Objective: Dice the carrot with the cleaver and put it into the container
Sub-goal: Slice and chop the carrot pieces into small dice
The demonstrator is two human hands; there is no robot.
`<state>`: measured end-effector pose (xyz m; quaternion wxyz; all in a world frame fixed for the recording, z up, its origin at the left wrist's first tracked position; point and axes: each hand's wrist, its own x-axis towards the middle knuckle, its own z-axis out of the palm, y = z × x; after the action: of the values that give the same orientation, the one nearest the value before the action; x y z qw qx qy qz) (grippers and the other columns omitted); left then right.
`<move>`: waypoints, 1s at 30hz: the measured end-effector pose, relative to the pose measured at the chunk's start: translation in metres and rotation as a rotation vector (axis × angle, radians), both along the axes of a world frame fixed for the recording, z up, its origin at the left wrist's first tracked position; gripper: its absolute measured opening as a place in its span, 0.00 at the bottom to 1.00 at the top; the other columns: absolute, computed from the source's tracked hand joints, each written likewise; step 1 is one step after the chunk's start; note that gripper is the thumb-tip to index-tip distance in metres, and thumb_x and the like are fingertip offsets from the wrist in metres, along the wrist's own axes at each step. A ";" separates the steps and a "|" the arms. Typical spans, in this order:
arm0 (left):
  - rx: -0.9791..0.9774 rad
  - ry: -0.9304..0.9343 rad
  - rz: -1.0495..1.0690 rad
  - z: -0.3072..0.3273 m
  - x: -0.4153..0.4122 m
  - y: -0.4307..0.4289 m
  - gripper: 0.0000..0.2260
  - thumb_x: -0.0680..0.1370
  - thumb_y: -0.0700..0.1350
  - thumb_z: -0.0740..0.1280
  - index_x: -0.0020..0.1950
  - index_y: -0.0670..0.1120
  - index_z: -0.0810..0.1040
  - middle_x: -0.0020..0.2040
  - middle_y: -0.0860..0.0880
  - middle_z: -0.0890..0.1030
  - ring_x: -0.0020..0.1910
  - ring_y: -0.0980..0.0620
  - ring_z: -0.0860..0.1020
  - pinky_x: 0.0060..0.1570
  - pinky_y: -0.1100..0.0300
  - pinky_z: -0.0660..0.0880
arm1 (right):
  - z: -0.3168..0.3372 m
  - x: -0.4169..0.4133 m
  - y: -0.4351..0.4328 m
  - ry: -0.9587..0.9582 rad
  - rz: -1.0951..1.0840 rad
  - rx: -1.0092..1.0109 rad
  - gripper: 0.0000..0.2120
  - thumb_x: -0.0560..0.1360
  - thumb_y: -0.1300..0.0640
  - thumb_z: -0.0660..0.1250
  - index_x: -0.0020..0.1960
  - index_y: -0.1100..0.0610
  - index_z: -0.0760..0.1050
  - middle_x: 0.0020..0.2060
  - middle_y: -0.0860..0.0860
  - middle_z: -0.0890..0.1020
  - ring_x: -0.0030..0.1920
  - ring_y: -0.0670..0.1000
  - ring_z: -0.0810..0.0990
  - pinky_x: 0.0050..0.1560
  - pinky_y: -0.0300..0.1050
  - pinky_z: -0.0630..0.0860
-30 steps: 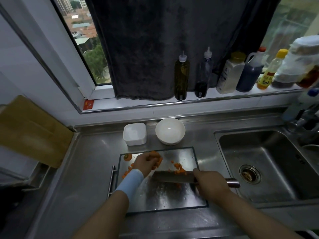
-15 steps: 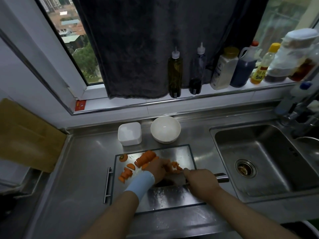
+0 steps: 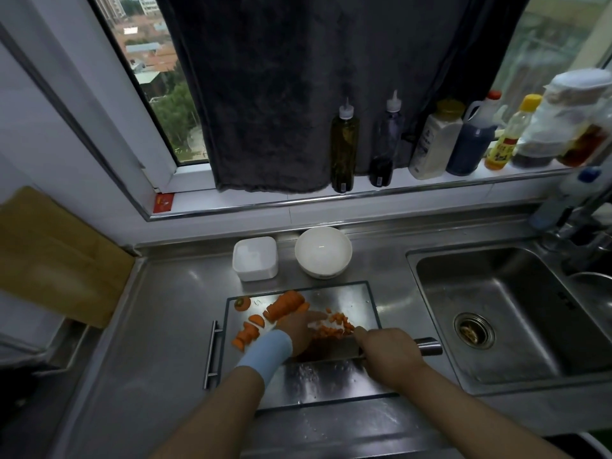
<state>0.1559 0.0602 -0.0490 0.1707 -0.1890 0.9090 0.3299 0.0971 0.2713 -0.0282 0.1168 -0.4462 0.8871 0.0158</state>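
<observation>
Right grip [image 3: 389, 354] holds cleaver [image 3: 331, 351]; left grip [image 3: 298, 330] touches diced carrot [image 3: 336, 327].

Counter [image 3: 165, 326], sink [image 3: 496, 326] and board [image 3: 331, 382] are brushed steel (the board wet and shiny). The cleaver [image 3: 429, 346] handle is polished metal. Far container [image 3: 255, 258]: matt white plastic; bowl [image 3: 323, 251] glossy. Curtain [image 3: 265, 94]: dark, nappy cloth. Left, a matt wood plank [image 3: 56, 256].

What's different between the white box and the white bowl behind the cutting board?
The box is square with rounded corners; the bowl is round. The box has straight walls, while the bowl curves in towards its base. The box stands to the left; the bowl stands to the right and looks wider. Both are white, show no carrot inside, and sit on the steel counter just behind the board.
</observation>
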 end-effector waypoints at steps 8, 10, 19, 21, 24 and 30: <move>0.044 0.166 0.280 0.004 0.037 -0.037 0.14 0.77 0.37 0.62 0.42 0.53 0.83 0.49 0.54 0.80 0.51 0.49 0.78 0.52 0.62 0.73 | 0.000 0.009 -0.001 -0.044 -0.023 -0.058 0.17 0.77 0.49 0.62 0.64 0.49 0.69 0.49 0.50 0.82 0.47 0.54 0.82 0.49 0.48 0.78; 0.100 0.102 0.066 0.014 0.033 -0.012 0.14 0.78 0.37 0.61 0.48 0.54 0.82 0.53 0.54 0.79 0.53 0.53 0.77 0.55 0.64 0.70 | 0.001 0.013 -0.006 -0.027 -0.011 -0.034 0.16 0.77 0.50 0.64 0.63 0.49 0.69 0.49 0.50 0.82 0.47 0.54 0.82 0.48 0.48 0.78; 0.170 0.028 0.101 0.012 0.020 -0.006 0.17 0.81 0.39 0.57 0.64 0.55 0.76 0.68 0.50 0.72 0.65 0.49 0.71 0.64 0.62 0.64 | 0.004 0.024 -0.009 -0.007 -0.019 -0.034 0.15 0.78 0.51 0.62 0.64 0.50 0.68 0.49 0.51 0.82 0.47 0.55 0.81 0.48 0.49 0.77; 0.203 0.058 0.204 0.009 0.026 -0.027 0.13 0.78 0.49 0.58 0.57 0.63 0.77 0.65 0.51 0.75 0.62 0.49 0.74 0.65 0.53 0.68 | 0.003 0.027 -0.008 -0.038 -0.052 -0.050 0.15 0.78 0.49 0.62 0.63 0.49 0.68 0.49 0.50 0.82 0.48 0.54 0.81 0.49 0.48 0.77; 0.286 0.186 0.423 0.006 0.041 -0.056 0.11 0.77 0.43 0.62 0.46 0.57 0.80 0.46 0.56 0.82 0.48 0.54 0.79 0.52 0.62 0.74 | 0.000 0.035 -0.009 -0.143 -0.150 -0.100 0.12 0.76 0.45 0.62 0.57 0.47 0.70 0.47 0.50 0.82 0.45 0.53 0.81 0.47 0.47 0.78; 0.384 0.254 0.801 0.009 0.062 -0.082 0.17 0.73 0.29 0.56 0.47 0.47 0.78 0.41 0.41 0.82 0.33 0.44 0.78 0.31 0.56 0.74 | -0.018 0.062 -0.029 -0.437 -0.343 -0.157 0.07 0.77 0.45 0.63 0.46 0.47 0.71 0.41 0.46 0.78 0.41 0.50 0.77 0.34 0.40 0.70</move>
<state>0.2184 -0.0220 -0.0396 -0.0512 -0.4485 0.7004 0.5528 0.1587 0.2423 -0.0461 0.2712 -0.2900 0.9020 -0.1695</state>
